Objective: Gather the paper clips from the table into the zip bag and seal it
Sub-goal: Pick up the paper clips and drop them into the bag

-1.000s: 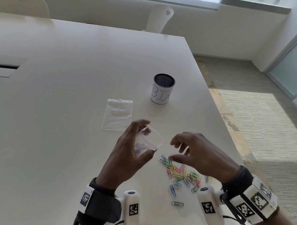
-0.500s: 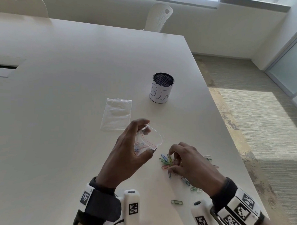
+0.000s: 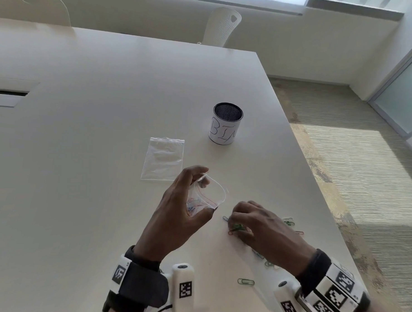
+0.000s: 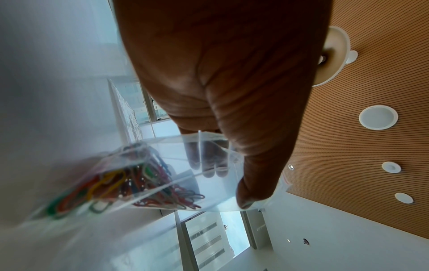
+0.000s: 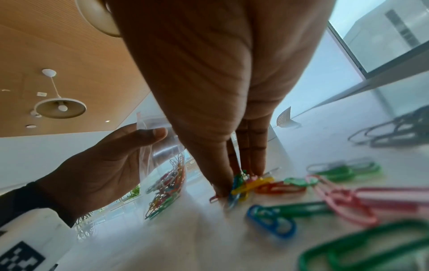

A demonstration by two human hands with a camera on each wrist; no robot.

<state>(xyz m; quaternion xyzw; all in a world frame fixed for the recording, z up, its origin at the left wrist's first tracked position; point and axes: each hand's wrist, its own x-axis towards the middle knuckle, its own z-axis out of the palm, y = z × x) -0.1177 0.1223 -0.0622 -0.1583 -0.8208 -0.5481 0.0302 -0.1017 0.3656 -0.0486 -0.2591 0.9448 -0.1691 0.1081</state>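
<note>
My left hand (image 3: 181, 216) holds a small clear zip bag (image 3: 206, 198) above the table, mouth open toward the right; thumb and fingers pinch its rim. Several coloured paper clips (image 4: 130, 185) lie bunched at the bag's bottom. My right hand (image 3: 256, 225) is down on the table just right of the bag, fingertips (image 5: 223, 187) pinching a cluster of coloured paper clips (image 5: 250, 185). More loose clips (image 3: 245, 281) lie scattered on the white table (image 3: 81, 174) around and under that hand. In the right wrist view the bag (image 5: 167, 176) hangs beside the pinching fingers.
A second flat clear zip bag (image 3: 163, 158) lies behind my left hand. A mesh cup labelled BIN (image 3: 226, 123) stands further back right. The table's right edge (image 3: 316, 196) runs close to the clips. Two white chairs stand beyond the far edge.
My right hand dropped from hovering over the clips onto the table and closed its fingers on a cluster. The left hand kept the bag open in about the same place.
</note>
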